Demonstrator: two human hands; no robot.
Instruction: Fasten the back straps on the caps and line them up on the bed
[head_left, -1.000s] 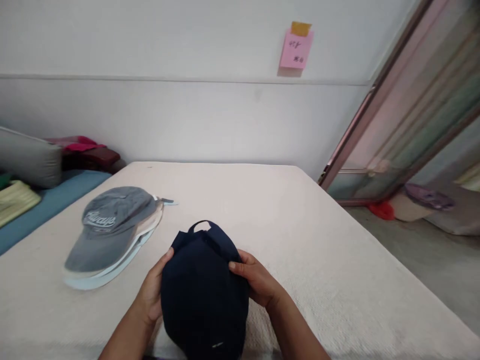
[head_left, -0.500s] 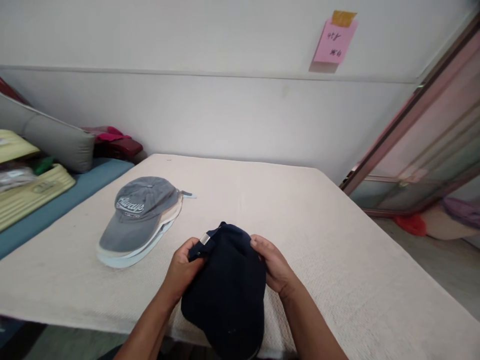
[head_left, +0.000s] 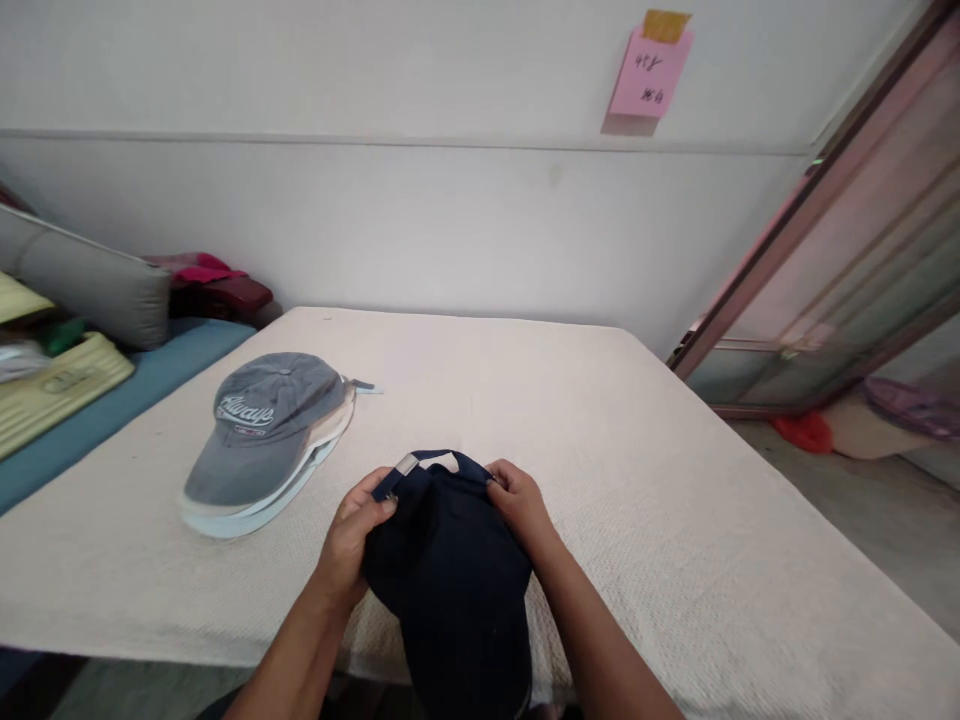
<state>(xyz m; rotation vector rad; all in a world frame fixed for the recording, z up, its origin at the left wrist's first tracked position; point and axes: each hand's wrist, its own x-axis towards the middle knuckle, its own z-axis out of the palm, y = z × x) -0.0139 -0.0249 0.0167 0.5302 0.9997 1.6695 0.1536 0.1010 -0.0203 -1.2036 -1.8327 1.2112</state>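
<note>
A dark navy baseball cap (head_left: 457,590) is held between my two hands at the table's near edge, its brim pointing toward me. My left hand (head_left: 352,535) pinches the back rim at the left, beside the strap with its metal buckle (head_left: 406,464). On the right, my right hand (head_left: 523,508) grips the opposite side of the rim, fingers closed. The opening at the strap shows a bit of the cream table cover. To the left lies a stack of caps: a grey one (head_left: 281,400) with white "Always" lettering on top, cream and pale blue brims beneath it.
A cream textured cloth covers the table (head_left: 637,500). Beyond it stands a white wall with a pink note (head_left: 651,75) taped up. At the left are a grey cushion (head_left: 97,285) and a yellow ribbed item (head_left: 71,390). A sliding door frame (head_left: 795,220) rises at the right.
Both hands have spread the navy cap's back rim, so the strap opening now shows. My right hand has turned, its fingers curling over the rim. The view has shifted slightly to the right.
</note>
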